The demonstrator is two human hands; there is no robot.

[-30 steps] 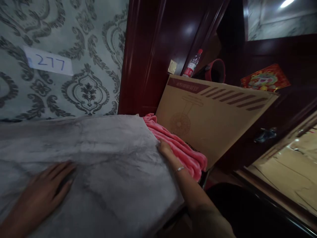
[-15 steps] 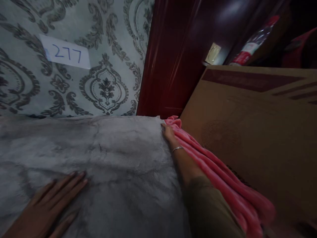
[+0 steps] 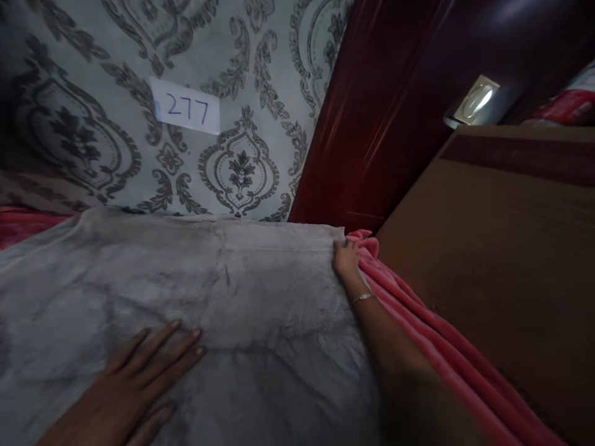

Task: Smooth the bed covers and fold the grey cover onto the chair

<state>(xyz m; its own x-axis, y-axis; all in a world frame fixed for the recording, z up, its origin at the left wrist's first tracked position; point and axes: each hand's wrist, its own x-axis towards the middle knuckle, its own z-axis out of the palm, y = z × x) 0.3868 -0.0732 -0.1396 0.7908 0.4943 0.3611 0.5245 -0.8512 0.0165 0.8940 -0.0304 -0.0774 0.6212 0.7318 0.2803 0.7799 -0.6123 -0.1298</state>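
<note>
A grey plush blanket (image 3: 260, 291) lies spread out below me, with soft creases. My left hand (image 3: 134, 384) rests palm down on it at the lower left, fingers apart and holding nothing. Stretched to the far right corner of the blanket, my right hand (image 3: 346, 257) touches the cloth with its short-looking fingers apart; a thin bracelet (image 3: 363, 298) circles that wrist. Beside this hand and forearm, a pink plush cloth (image 3: 404, 297) hangs in long folds along the blanket's right edge.
Patterned wallpaper (image 3: 242, 167) with a paper label (image 3: 186, 111) reading 277 rises behind the blanket. A dark red wooden panel (image 3: 357, 155) and a large cardboard box (image 3: 493, 260) stand on the right. More pink cloth (image 3: 28, 224) shows at the far left.
The view has swung left, so everything sits farther right in the picture. Pink cloth has come into sight at the far left. Both hands remain on the blanket, the left one's fingers more spread.
</note>
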